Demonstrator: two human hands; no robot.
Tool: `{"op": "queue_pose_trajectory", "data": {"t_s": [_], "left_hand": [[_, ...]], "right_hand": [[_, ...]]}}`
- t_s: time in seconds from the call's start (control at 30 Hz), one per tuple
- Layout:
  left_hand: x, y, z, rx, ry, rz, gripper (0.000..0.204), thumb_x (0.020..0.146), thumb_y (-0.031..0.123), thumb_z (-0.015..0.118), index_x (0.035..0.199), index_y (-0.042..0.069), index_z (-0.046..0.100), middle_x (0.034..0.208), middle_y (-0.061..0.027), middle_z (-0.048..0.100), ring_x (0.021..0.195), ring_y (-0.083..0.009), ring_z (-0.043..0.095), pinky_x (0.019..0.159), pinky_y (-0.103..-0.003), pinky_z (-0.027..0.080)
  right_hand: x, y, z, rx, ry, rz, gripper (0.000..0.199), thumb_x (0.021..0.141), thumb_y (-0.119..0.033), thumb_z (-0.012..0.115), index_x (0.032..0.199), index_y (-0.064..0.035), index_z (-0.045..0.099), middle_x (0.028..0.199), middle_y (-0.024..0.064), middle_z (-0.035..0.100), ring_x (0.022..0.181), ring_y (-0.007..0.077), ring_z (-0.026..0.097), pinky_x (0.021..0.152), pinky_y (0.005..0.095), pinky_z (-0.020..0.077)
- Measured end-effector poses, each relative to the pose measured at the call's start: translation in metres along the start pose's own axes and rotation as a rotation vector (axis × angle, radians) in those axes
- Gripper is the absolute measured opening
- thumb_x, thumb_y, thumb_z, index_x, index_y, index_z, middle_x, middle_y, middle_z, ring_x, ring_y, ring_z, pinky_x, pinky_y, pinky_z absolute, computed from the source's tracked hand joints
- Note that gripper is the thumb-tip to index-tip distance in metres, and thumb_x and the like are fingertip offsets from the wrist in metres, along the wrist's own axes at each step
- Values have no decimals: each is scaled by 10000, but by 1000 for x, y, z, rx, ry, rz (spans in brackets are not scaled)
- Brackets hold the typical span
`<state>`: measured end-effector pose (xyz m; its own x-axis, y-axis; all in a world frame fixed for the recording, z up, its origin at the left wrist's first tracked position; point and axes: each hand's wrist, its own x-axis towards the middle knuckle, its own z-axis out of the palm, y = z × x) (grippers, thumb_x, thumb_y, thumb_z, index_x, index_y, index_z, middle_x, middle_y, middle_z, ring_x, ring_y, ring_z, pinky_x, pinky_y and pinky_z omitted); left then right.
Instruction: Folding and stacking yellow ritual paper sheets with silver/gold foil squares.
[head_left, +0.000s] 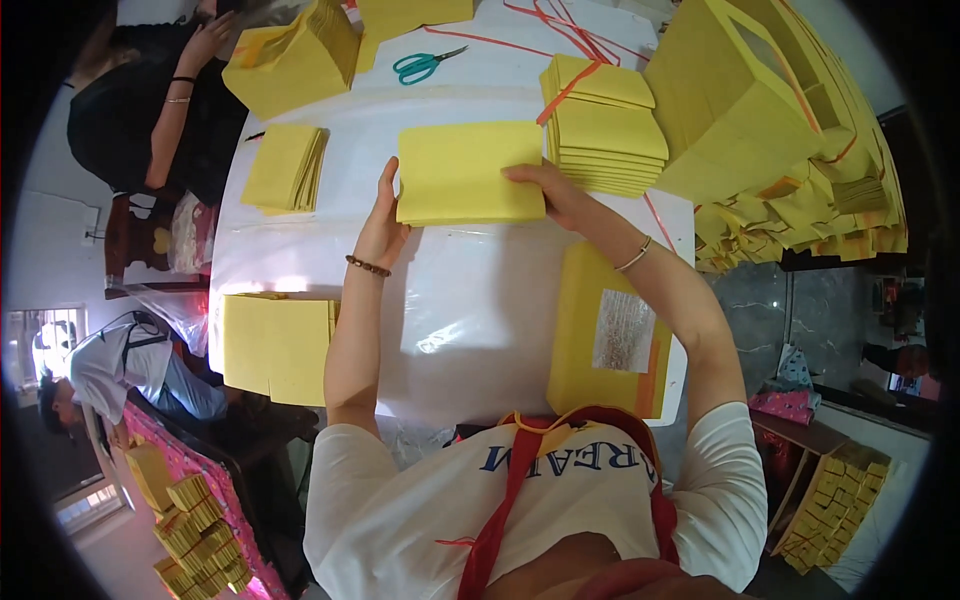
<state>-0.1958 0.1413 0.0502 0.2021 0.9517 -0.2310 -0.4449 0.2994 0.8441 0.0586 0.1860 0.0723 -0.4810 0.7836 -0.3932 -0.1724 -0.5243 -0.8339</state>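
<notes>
A small stack of yellow paper [470, 170], perhaps folded or envelopes, is held above the white table by both hands. My left hand [380, 222] grips its left end, the thumb upright along the edge and the fingers mostly hidden beneath. At the other end, my right hand [550, 190] has its thumb pressed on the top face, with the other fingers underneath out of sight. Just right of that hand stands a taller pile of folded yellow paper [605, 140] with a red strip [565, 92] over it. Left of my left hand lies a smaller yellow bundle [285, 168].
Teal-handled scissors [418, 67] lie at the table's far side near loose red strips [565, 28]. Yellow stacks [275, 340] sit by my left forearm, and a yellow packet [585, 330] lies under my right. Large yellow blocks [735, 100] crowd the far right. A co-worker's arm [172, 120] is far left.
</notes>
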Motion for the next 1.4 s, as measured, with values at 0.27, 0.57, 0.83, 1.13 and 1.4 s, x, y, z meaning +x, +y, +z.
{"op": "queue_pose_trajectory", "data": {"t_s": [0.27,0.57,0.83,1.13,1.4], "left_hand": [[-19,8,31,-12,30,33,790,773,221,636,1400,128,165,1330,-85,356,1214,-213,368,985,-345,320],[-16,-31,21,-271,84,-244,363,815,198,585,1120,11,520,1071,-93,587,972,-201,572,846,-335,459],[18,-57,31,-274,32,-436,311,788,172,620,1051,17,562,1028,-80,601,933,-181,586,790,-306,484],[57,-43,34,-139,-27,-520,313,781,188,628,1037,19,564,997,-86,604,891,-189,595,764,-314,486],[74,-38,39,-171,19,-500,324,793,154,612,1074,8,547,1051,-110,589,949,-213,579,809,-346,478]], "right_hand": [[-10,-1,-7,-135,-46,-92,757,670,-307,725,1238,17,345,1116,113,509,1027,173,512,850,294,430],[-66,-30,-60,-380,87,203,627,814,-541,526,1192,-42,496,1113,50,548,999,131,525,851,283,420],[-82,19,-160,-97,115,301,369,892,-321,511,1130,-40,524,1066,86,585,929,175,578,792,318,487],[-36,18,-178,-77,-38,404,564,882,-431,485,1266,-28,393,1216,131,500,1106,229,485,921,407,391],[-13,14,-182,-17,7,356,657,891,-472,429,1317,15,308,1290,148,433,1168,244,431,960,412,348]]}}
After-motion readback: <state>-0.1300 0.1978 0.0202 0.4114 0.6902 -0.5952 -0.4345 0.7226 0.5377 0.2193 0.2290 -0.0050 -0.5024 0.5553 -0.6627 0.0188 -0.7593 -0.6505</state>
